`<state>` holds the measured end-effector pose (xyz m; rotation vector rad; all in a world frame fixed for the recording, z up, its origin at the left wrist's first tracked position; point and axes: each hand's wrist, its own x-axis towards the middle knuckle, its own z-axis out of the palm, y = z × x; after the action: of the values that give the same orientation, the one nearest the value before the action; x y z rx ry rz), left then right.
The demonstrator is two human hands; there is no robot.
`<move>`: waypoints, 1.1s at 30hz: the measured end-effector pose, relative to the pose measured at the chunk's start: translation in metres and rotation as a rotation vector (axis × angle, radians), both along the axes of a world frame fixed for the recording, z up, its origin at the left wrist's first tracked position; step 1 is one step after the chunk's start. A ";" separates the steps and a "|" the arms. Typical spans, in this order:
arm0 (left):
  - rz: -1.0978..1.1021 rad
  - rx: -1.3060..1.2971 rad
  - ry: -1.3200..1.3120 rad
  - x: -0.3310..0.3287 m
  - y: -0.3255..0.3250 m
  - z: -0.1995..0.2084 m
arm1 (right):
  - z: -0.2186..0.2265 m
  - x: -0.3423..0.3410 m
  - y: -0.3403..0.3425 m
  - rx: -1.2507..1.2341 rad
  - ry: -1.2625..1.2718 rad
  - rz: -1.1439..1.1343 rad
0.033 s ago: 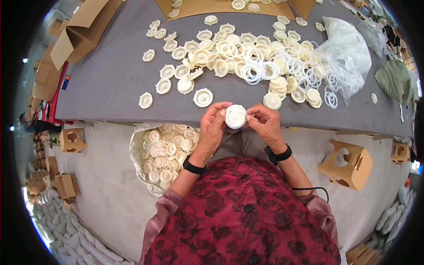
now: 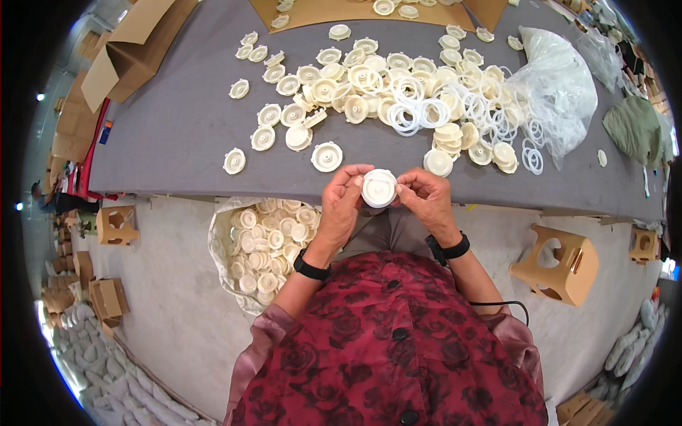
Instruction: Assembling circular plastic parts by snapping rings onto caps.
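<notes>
Between my two hands, at the table's near edge, is a round white plastic cap (image 2: 379, 187) with a raised centre. My left hand (image 2: 342, 202) pinches its left rim between thumb and fingers. On the opposite rim, my right hand (image 2: 428, 200) grips with thumb and forefinger, its other fingers curled. Just beyond the hands lie a single cream cap (image 2: 327, 157) and a small stack of caps (image 2: 438, 162). Farther back spreads a heap of cream caps (image 2: 356, 109), with loose translucent sealing rings (image 2: 405, 119) on its right part.
A grey-covered table (image 2: 185, 142) fills the far side. On it sit a clear plastic bag (image 2: 561, 92) and an open carton (image 2: 131, 60). Below the edge, a white sack (image 2: 222, 273) holds many caps. A tan stool (image 2: 558, 264) stands on the floor at right, another stool (image 2: 117, 226) at left.
</notes>
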<state>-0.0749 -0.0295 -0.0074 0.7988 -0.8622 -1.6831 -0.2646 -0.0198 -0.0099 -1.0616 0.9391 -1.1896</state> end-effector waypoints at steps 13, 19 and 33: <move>-0.134 -0.131 -0.220 0.005 0.002 -0.001 | -0.005 -0.011 -0.012 -0.239 0.201 0.038; -0.186 -0.166 -0.292 0.009 -0.003 0.005 | -0.006 -0.007 -0.009 -0.143 0.099 0.063; -0.324 -0.023 0.103 0.010 -0.001 -0.005 | 0.003 -0.006 -0.004 0.223 -0.135 0.136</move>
<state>-0.0646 -0.0308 -0.0121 0.5721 -0.9757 -1.9742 -0.2707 -0.0242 -0.0067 -0.8424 0.8588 -1.0056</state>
